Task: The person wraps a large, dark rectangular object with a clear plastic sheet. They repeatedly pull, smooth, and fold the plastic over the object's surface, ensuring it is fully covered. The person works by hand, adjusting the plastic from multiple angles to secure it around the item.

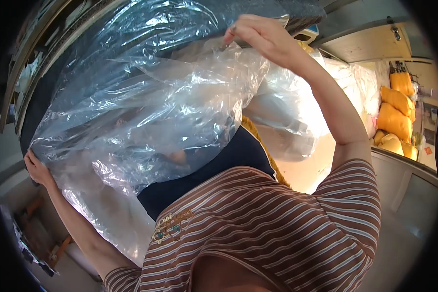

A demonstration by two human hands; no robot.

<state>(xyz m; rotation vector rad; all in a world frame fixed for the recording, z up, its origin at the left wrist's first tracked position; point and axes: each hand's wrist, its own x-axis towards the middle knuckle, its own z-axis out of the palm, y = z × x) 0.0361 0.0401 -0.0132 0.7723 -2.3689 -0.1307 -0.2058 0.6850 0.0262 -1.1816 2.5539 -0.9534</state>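
Note:
A large sheet of clear, crinkled plastic film (151,107) stretches between my two hands and hangs down over my lap. At the far left, my left hand (37,168) pinches the film's edge, with the arm held out wide. My right hand (263,39) is raised at the upper middle, its fingers closed on the film's other side. Beneath the film's far part lies a dark, padded-looking surface (302,27). My legs in dark clothing show partly below and through the film. Whether the film is a flat sheet or a bag, I cannot tell.
More clear film (292,107) hangs in bright light right of my lap. Farther right, several orange bundles (395,121) are stacked near white sheeting (357,85). A pale wooden panel (370,44) stands at the upper right. Wood-framed edges (31,44) run along the upper left.

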